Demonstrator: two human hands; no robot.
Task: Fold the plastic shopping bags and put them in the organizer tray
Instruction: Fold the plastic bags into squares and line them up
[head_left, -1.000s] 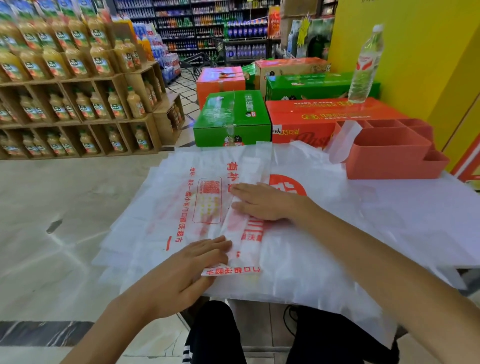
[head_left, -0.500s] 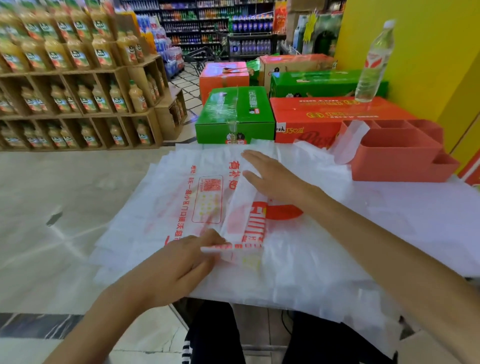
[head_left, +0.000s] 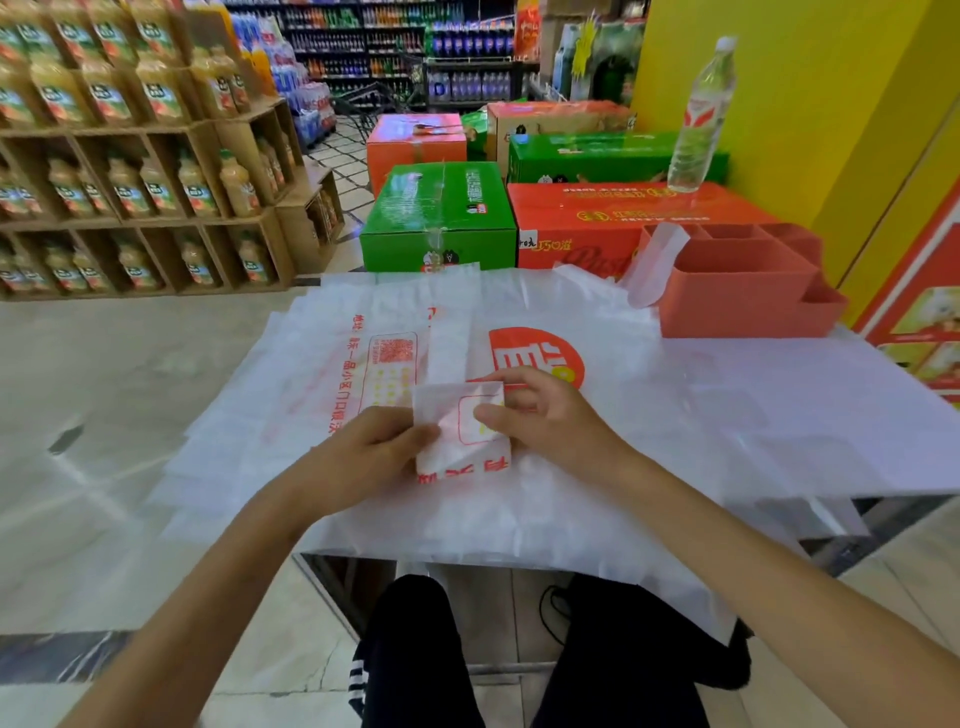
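A narrow folded white plastic bag (head_left: 457, 431) with red print lies on a stack of flat white shopping bags (head_left: 322, 374) that covers the table. Its near end is doubled over into a small square. My left hand (head_left: 363, 462) pinches the square's left edge. My right hand (head_left: 540, 415) pinches its right side with thumb and fingers. The salmon-coloured organizer tray (head_left: 737, 301) with several compartments stands at the table's far right, and one folded bag (head_left: 654, 265) sticks out of its left end.
Green and orange cartons (head_left: 441, 218) stand just behind the table, a clear water bottle (head_left: 698, 119) on the orange one. Wooden shelves of juice bottles (head_left: 130, 182) fill the left. A yellow wall (head_left: 805, 104) rises at the right. My dark-trousered legs (head_left: 410, 649) are under the table's near edge.
The long folded strip has been doubled over from its near end into a small square. My right hand came back from the strip's far part and both hands now pinch the square.
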